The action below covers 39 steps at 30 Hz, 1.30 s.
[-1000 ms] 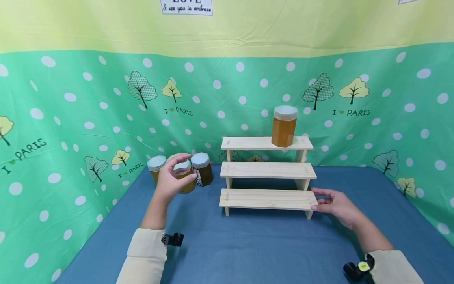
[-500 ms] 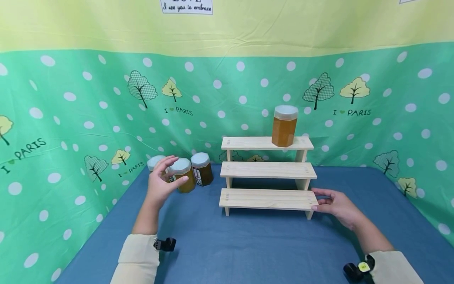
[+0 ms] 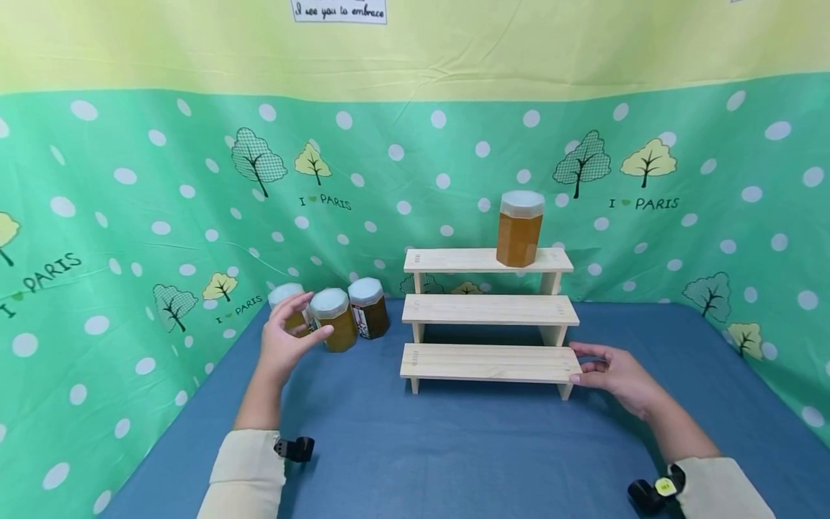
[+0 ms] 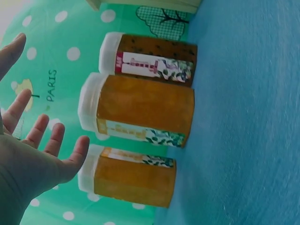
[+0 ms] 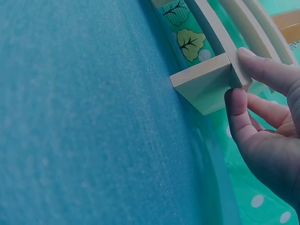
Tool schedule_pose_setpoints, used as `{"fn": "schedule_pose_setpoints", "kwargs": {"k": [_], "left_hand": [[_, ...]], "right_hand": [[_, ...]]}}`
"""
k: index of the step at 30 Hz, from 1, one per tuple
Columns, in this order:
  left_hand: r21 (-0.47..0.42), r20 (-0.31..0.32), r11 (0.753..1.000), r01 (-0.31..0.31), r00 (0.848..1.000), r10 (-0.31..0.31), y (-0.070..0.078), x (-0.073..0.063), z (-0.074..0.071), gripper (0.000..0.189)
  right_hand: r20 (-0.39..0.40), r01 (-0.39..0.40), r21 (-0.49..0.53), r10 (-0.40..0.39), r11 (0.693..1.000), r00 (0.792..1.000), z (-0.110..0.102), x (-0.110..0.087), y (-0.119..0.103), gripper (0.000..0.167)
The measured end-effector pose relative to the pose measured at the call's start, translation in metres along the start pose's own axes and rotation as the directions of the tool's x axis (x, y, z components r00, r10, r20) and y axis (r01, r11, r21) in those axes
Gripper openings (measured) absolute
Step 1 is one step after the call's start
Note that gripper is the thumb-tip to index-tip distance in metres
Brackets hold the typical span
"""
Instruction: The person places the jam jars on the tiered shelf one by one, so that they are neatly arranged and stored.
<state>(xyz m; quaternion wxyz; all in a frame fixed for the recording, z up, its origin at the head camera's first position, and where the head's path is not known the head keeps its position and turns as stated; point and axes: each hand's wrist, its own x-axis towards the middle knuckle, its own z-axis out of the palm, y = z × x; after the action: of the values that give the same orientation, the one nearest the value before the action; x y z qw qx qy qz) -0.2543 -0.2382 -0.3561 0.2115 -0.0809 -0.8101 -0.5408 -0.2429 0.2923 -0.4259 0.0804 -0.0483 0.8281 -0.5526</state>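
Observation:
My left hand [image 3: 282, 340] is held with fingers spread beside three jars on the cloth, holding nothing. In the head view it partly covers the leftmost honey jar [image 3: 284, 293]. Beside that stand a middle honey jar [image 3: 339, 328] and a darker jar [image 3: 372, 314], all with whitish lids. The left wrist view shows labels on them and the little finger overlapping the nearest honey jar [image 4: 133, 180]. My right hand [image 3: 619, 380] pinches the right end of the lowest board of a three-tier wooden display stand [image 3: 489, 362]. Another honey jar [image 3: 519, 234] stands on the top tier.
Blue cloth [image 3: 421, 454] covers the table. A green and yellow curtain [image 3: 402, 180] with printed trees and dots hangs behind and along the left side. Each wrist carries a small black camera [image 3: 295, 449].
My left hand has moved left and slightly toward me, from in front of the middle honey jar to the leftmost one. The right hand keeps its pinch on the stand.

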Motion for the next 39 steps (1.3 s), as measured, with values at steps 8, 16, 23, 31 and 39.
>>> {"fn": "schedule_pose_setpoints", "kwargs": {"k": [8,16,23,31,39], "left_hand": [[-0.001,0.008,0.999,0.039,0.999,-0.039,-0.042,0.016,-0.002,0.071],[0.011,0.023,0.997,0.079,0.997,-0.079,-0.053,0.022,-0.002,0.075],[0.054,0.066,0.988,0.146,0.987,-0.149,-0.062,0.029,0.001,0.081],[0.096,0.092,0.987,0.126,0.987,-0.135,-0.07,0.036,0.005,0.091],[0.142,0.089,0.982,0.124,0.986,-0.138,-0.074,0.04,0.01,0.094]], "right_hand": [[-0.001,0.0,0.005,0.0,1.0,1.0,-0.001,0.001,0.001,0.078],[-0.002,0.003,0.006,-0.003,1.0,1.0,0.0,0.001,0.001,0.078],[-0.005,0.004,0.007,-0.004,1.0,1.0,-0.001,0.001,0.001,0.08],[-0.003,0.009,0.009,-0.009,1.0,1.0,0.0,0.001,0.002,0.08],[-0.003,0.008,0.011,-0.008,1.0,1.0,0.0,0.001,0.003,0.079]]}}
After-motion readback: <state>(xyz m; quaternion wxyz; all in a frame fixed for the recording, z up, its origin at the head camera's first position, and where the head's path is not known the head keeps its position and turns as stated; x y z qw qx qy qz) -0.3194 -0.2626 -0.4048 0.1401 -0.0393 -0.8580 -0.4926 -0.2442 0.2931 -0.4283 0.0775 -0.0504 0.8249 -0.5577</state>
